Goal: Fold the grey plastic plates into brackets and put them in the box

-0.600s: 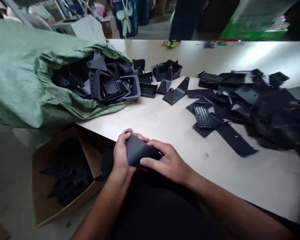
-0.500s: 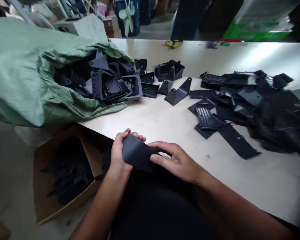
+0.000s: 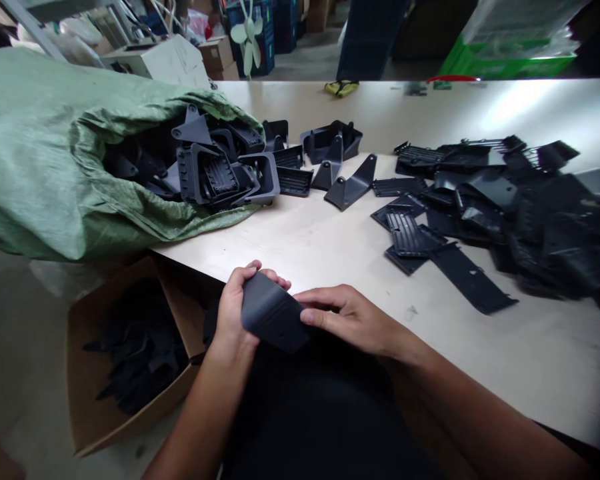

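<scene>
**Left hand**: I read the fingers clenched on a black plastic cover, held at the surface's near edge.
**Right hand**: fingers released, tips at the cover's edge.
**Risk:** a one-hand grip slipping drops it into the cardboard box, near left.
**Far:** green woven sack, left; black plastic parts, right.

Matte black plastic part between left hand and right hand. Pale green woven sack ahead of left hand; brown cardboard box below it (black pieces inside). Cream tabletop ahead; black ribbed grilles ahead of right hand.
</scene>
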`<state>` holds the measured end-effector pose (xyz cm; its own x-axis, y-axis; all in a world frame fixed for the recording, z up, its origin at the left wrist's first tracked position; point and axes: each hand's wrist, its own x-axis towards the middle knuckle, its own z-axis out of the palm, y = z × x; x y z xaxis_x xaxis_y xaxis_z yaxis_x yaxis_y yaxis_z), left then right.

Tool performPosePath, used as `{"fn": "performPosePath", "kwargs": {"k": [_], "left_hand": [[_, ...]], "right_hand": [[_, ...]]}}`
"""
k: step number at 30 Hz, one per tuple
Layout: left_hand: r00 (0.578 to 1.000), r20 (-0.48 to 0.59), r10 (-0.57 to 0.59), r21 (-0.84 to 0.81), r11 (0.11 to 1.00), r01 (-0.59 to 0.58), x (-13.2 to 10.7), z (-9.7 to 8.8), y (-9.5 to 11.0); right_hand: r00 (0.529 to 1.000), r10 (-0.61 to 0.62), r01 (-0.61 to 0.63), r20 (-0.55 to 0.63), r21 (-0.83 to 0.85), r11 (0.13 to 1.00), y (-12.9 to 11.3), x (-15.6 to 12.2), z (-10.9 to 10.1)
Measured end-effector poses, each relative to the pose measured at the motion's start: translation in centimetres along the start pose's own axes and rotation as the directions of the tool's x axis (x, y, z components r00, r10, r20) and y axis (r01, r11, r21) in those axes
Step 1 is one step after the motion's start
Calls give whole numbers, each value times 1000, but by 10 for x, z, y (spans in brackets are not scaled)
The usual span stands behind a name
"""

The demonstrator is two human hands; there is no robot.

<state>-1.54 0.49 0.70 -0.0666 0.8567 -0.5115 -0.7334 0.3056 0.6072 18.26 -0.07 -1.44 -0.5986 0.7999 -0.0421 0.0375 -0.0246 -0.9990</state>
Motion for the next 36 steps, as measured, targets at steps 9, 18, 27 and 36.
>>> {"fn": "performPosePath", "kwargs": {"k": [9,18,27,36], "left_hand": [[935,112,338,244,902,-355,-19,5,-18],[994,-90,61,-12,998,-62,11,-7,-2],[947,182,265,546,774,-321,34,-50,-4],[952,204,227,460,836,-297,24,-49,12]], "right_hand": [[995,-67,74,-78,99,992,-1,0,28],[986,-79,83,-143,19,996,15,3,11],[980,74,-68,-185,37,997,8,16,-12],[833,-180,84,-524,-201,976,1,31,-29]]}}
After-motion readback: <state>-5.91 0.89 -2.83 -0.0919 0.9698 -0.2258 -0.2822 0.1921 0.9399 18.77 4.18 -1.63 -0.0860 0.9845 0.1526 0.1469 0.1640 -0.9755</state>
